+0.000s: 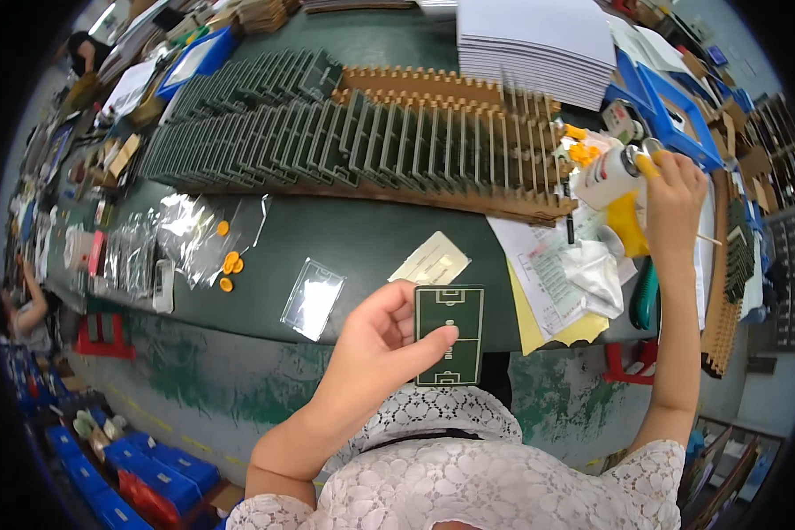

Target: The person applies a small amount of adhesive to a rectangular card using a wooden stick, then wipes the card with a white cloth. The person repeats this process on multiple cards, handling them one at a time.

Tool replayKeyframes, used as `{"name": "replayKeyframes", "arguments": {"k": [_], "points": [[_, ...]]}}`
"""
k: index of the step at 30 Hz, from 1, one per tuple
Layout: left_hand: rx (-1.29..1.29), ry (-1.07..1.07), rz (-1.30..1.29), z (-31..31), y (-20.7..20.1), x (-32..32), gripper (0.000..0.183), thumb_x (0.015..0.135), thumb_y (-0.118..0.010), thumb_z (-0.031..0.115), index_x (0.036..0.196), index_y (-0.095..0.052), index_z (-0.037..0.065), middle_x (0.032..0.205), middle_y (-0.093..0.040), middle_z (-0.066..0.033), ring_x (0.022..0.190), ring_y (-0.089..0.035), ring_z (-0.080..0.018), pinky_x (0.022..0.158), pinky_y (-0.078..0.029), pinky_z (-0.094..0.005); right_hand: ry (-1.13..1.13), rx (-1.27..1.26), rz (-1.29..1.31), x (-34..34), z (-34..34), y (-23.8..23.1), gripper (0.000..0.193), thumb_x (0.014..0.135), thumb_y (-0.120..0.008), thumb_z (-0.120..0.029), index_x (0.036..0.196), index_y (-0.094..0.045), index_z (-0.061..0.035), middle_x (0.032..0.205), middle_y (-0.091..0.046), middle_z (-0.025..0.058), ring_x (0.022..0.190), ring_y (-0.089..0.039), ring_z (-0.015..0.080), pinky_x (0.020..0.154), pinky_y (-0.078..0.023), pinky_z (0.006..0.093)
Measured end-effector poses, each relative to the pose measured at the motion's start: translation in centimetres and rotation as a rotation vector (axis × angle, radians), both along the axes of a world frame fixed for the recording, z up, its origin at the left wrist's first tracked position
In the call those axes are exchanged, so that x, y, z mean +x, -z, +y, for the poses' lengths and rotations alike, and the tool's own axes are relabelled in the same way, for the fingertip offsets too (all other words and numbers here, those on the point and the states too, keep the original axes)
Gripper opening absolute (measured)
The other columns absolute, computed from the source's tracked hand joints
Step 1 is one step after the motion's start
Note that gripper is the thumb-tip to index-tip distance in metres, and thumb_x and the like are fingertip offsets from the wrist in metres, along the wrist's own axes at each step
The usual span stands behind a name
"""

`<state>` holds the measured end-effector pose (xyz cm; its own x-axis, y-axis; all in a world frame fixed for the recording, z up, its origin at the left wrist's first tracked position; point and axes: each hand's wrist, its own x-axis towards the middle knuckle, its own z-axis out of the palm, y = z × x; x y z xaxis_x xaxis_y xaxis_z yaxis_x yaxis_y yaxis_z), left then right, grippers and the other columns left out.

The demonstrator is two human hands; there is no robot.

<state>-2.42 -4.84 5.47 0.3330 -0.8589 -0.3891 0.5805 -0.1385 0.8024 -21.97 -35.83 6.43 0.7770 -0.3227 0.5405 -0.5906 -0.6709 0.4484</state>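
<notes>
My left hand (382, 340) holds a small dark green panel (466, 340) upright in front of me, thumb across its face. Pale lines like a football pitch are printed on the panel. My right hand (676, 190) is stretched out to the right side of the table, its fingers curled downward beside the neck of a white bottle (606, 179). Yellow covers show at its fingertips. What those fingers grip is hidden. Below that hand lie a yellow piece (628, 223) and a crumpled white tissue (594, 276).
Long brown slotted racks (468, 196) hold many similar green panels on edge. Nearer me lie a clear plastic sleeve (314, 299), a cream card (430, 259) and orange discs (230, 263). Printed papers (543, 274) and a green-handled tool (647, 296) sit right. A white paper stack (539, 44) stands behind.
</notes>
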Motion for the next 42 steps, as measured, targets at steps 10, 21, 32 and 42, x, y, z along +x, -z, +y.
{"name": "replayKeyframes", "arguments": {"k": [10, 21, 32, 42], "points": [[0.041, 0.209, 0.063, -0.5, -0.9, 0.4, 0.025, 0.087, -0.068, -0.002, 0.111, -0.061, -0.001, 0.103, -0.068, -0.0033, 0.093, -0.063, -0.0079, 0.084, -0.050, -0.0235, -0.264, 0.051, -0.164, 0.1, 2.3, -1.5, 0.028, 0.072, -0.069, -0.004, 0.099, -0.074, -0.0036, 0.105, -0.066, 0.0056, 0.103, -0.057, 0.0250, 0.091, -0.041, 0.0411], [0.089, 0.419, 0.002, -1.3, -1.7, 0.1, 0.020, 0.083, -0.072, -0.004, 0.100, -0.062, 0.002, 0.089, -0.068, 0.0019, 0.081, -0.061, -0.0022, 0.071, -0.048, -0.0183, -0.922, 0.150, -0.103, 1.4, 11.8, -1.8, 0.025, 0.067, -0.083, -0.021, 0.089, -0.073, -0.0146, 0.096, -0.070, -0.0024, 0.092, -0.058, 0.0186, 0.080, -0.042, 0.0352], [0.089, 0.463, -0.025, -1.2, -1.7, -0.1, 0.018, 0.083, -0.071, -0.006, 0.092, -0.059, 0.003, 0.082, -0.062, 0.0058, 0.076, -0.055, 0.0005, 0.068, -0.043, -0.0173, -0.956, 0.133, -0.001, 0.3, 12.5, -0.4, 0.015, 0.078, -0.061, -0.020, 0.090, -0.071, -0.0184, 0.107, -0.067, 0.0031, 0.098, -0.057, 0.0126, 0.084, -0.046, 0.0287], [0.051, 0.480, 0.051, -0.7, -0.9, -0.4, 0.019, 0.084, -0.070, -0.006, 0.099, -0.061, 0.002, 0.093, -0.068, 0.0006, 0.086, -0.061, -0.0035, 0.075, -0.048, -0.0195, -0.876, 0.173, -0.089, 2.5, 11.0, -0.3, 0.029, 0.062, -0.077, -0.011, 0.090, -0.073, -0.0078, 0.100, -0.065, -0.0001, 0.098, -0.058, 0.0187, 0.080, -0.046, 0.0361]]}}
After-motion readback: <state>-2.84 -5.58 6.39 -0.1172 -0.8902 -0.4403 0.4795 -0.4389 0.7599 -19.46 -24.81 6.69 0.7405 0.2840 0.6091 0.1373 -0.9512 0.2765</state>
